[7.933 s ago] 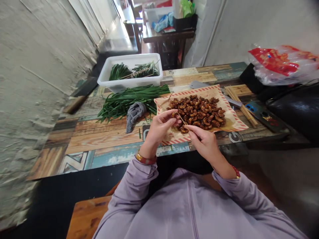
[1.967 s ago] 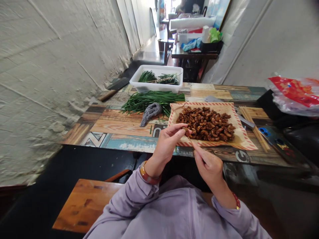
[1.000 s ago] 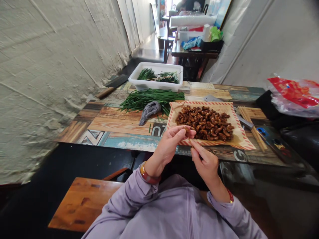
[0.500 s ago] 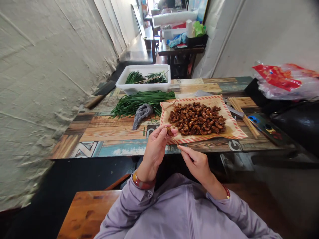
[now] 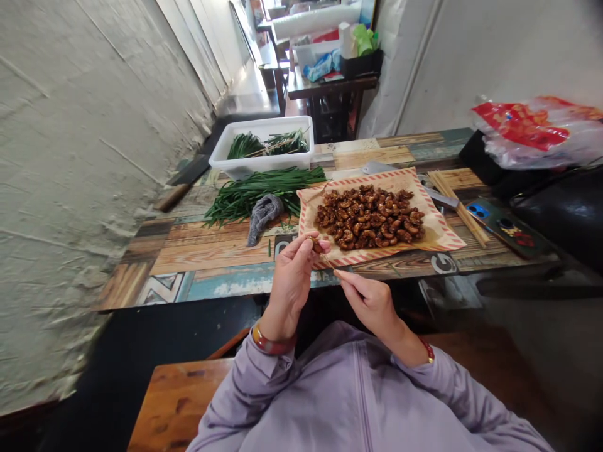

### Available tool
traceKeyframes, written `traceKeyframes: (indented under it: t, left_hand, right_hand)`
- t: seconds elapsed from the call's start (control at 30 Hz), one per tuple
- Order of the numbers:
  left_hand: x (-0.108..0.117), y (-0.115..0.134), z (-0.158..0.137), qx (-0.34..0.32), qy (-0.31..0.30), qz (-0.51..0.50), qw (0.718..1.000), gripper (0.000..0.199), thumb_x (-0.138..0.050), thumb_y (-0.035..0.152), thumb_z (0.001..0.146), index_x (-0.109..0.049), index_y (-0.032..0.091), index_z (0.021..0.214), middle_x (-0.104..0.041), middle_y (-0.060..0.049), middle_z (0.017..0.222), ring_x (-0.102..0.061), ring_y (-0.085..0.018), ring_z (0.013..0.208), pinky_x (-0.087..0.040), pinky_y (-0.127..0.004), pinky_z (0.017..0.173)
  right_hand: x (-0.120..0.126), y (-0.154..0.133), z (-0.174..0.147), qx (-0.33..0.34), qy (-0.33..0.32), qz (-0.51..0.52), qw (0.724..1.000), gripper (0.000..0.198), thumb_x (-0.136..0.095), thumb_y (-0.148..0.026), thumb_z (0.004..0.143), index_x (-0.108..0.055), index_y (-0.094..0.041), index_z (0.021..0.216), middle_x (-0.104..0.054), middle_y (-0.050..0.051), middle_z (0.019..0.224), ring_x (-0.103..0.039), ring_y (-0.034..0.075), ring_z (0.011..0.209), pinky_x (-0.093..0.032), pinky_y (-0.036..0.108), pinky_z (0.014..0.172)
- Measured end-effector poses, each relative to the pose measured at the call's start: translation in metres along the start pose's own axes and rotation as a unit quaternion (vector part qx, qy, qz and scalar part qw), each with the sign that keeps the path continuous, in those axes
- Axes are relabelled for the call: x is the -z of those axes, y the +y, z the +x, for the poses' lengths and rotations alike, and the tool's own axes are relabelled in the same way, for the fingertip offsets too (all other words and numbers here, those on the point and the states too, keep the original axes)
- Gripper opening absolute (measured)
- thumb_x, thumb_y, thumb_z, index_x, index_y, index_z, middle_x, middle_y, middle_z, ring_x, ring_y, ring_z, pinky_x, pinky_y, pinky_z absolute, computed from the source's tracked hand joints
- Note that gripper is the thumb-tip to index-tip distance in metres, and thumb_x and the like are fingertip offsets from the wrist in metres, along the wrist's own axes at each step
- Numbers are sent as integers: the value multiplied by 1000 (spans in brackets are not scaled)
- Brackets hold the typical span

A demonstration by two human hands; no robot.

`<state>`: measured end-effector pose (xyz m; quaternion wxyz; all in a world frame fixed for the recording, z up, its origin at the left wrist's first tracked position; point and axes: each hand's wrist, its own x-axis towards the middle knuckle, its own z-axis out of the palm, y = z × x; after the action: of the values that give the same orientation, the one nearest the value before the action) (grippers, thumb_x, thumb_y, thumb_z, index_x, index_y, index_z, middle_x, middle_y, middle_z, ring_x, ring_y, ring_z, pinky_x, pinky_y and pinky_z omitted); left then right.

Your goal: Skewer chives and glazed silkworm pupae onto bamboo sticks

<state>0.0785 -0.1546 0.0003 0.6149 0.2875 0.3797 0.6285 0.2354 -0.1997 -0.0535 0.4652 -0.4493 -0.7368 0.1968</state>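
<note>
My left hand (image 5: 292, 276) pinches a small glazed brown piece (image 5: 315, 245) between thumb and fingertips, just in front of the table edge. Close below it, my right hand (image 5: 367, 301) holds a thin bamboo skewer (image 5: 328, 262) whose tip points up at that piece. Behind both hands lies a red-striped paper sheet (image 5: 438, 233) heaped with glossy brown pieces (image 5: 370, 216). Both wrists wear bracelets, and lilac sleeves cover my arms.
Loose green chives (image 5: 261, 191) and a grey cloth (image 5: 261, 213) lie left of the paper on the patterned wooden table (image 5: 207, 251). A white tub (image 5: 245, 164) holds more chives. Spare skewers (image 5: 459, 201), a phone (image 5: 502, 226) and a plastic bag (image 5: 537, 129) sit right. A wall runs along the left.
Both hands have drawn back from the heap toward my body, keeping the piece and the skewer. The view has swung a little, so the table sits further left than a second ago.
</note>
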Motion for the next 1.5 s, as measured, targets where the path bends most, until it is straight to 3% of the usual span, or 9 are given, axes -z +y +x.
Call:
traceKeyframes:
  t: [0.4, 0.73, 0.9, 1.0, 1.1, 1.2, 1.3, 1.4, 1.5]
  left_hand:
    - [-4, -12, -7, 30, -14, 16, 999, 31, -79, 36, 77, -74, 15, 99, -76, -5, 80, -69, -14, 74, -52, -24, 71]
    - [-3, -14, -8, 38, -43, 63, 996, 34, -77, 40, 79, -74, 17, 104, -77, -8, 90, -70, -16, 81, -52, -29, 82]
    - [14, -1, 21, -75, -19, 204, 976, 31, -68, 39, 86, -72, 18, 108, -75, -7, 99, -67, -15, 82, -51, -28, 81]
    - [24, 4, 53, -161, -9, 387, 908, 21, -64, 32, 87, -73, 17, 98, -72, -6, 90, -64, -16, 80, -48, -28, 75]
    - [26, 6, 79, -228, -19, 583, 780, 13, -60, 21, 87, -72, 16, 87, -67, -6, 83, -61, -18, 78, -45, -30, 73]
    - [17, 6, 92, -236, -25, 708, 665, 14, -59, 20, 89, -72, 17, 90, -67, -7, 87, -60, -20, 83, -45, -32, 78]
    - [4, 9, 95, -227, -28, 787, 573, 17, -61, 26, 89, -71, 17, 100, -69, -10, 97, -61, -25, 92, -45, -35, 81]
    - [-5, 12, 95, -218, -50, 830, 510, 20, -60, 32, 90, -70, 17, 99, -70, -13, 102, -61, -29, 98, -45, -37, 81]
    - [-8, 16, 97, -201, -69, 846, 489, 19, -61, 32, 90, -69, 17, 97, -70, -15, 104, -61, -29, 99, -45, -37, 81]
  right_hand:
    - [-4, 1, 8, -16, 18, -19, 1000, 27, -53, -21, 96, -76, -22, 109, -79, 5, 101, -77, 17, 82, -61, 23, 77]
    - [-4, -2, 18, -2, 33, -13, 999, 28, -51, -20, 95, -74, -20, 111, -79, 7, 105, -77, 18, 91, -61, 25, 82]
    - [1, 13, 19, -38, 61, -14, 997, 27, -52, -24, 95, -75, -19, 107, -79, 8, 102, -77, 20, 89, -61, 27, 82]
    - [2, 25, 20, -80, 74, 6, 994, 28, -52, -27, 94, -76, -18, 106, -80, 8, 94, -77, 21, 85, -61, 29, 79]
    - [0, 32, 21, -105, 72, 29, 992, 29, -51, -28, 94, -76, -18, 105, -79, 6, 81, -77, 20, 77, -62, 29, 74]
    - [-4, 37, 21, -91, 77, 42, 992, 28, -51, -27, 94, -76, -18, 103, -77, 4, 73, -76, 19, 72, -62, 28, 69]
    - [-7, 38, 22, -60, 92, 48, 993, 27, -51, -25, 94, -76, -19, 101, -77, 3, 72, -75, 18, 67, -62, 28, 68]
    - [-7, 38, 22, -38, 107, 43, 993, 25, -52, -24, 93, -76, -20, 98, -79, 5, 80, -76, 19, 69, -63, 29, 72]
    - [-7, 38, 22, -39, 97, 44, 994, 25, -52, -24, 94, -76, -20, 100, -80, 6, 85, -77, 19, 72, -63, 30, 75]
